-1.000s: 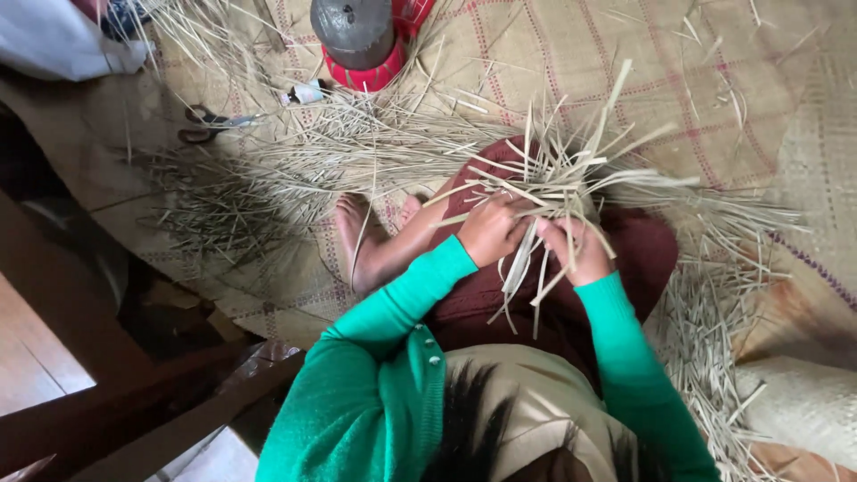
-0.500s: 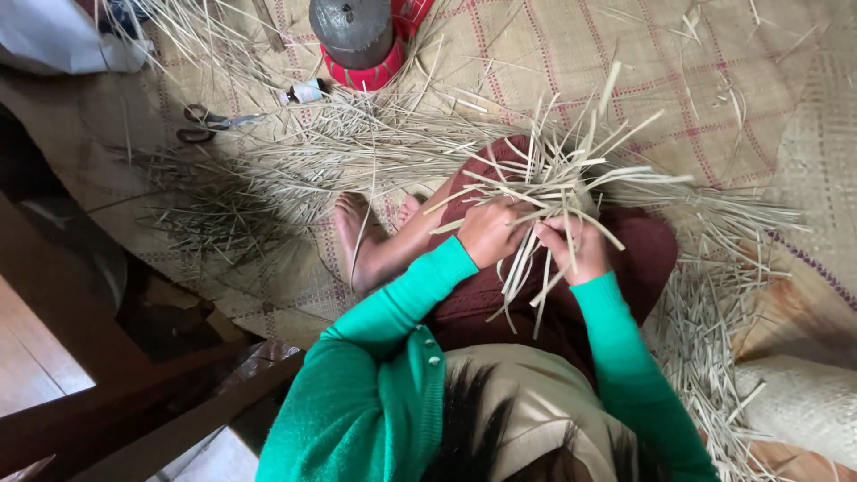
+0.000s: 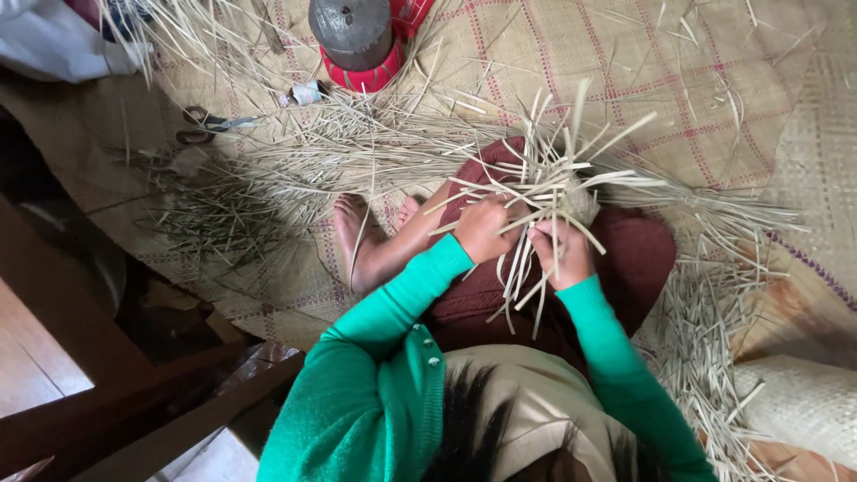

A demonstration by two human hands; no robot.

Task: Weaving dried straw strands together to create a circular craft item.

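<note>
Seen from above, we sit on a woven mat (image 3: 678,71), working pale straw over a maroon skirt (image 3: 643,259). Near the mat's left edge lie a pair of scissors (image 3: 201,125) and a loose heap of straw strips (image 3: 268,187); a dark round pot (image 3: 351,31) on a red base stands at the top edge. A bare foot (image 3: 350,234) rests on the mat beside the heap. Our left hand (image 3: 483,228) is closed around the bundle of straw strips (image 3: 549,187), which fans out above our lap. Just beside it, our right hand (image 3: 561,254) pinches strips of the same bundle. More cut straw (image 3: 705,330) litters the mat's right edge, near a rolled mat (image 3: 803,402).
</note>
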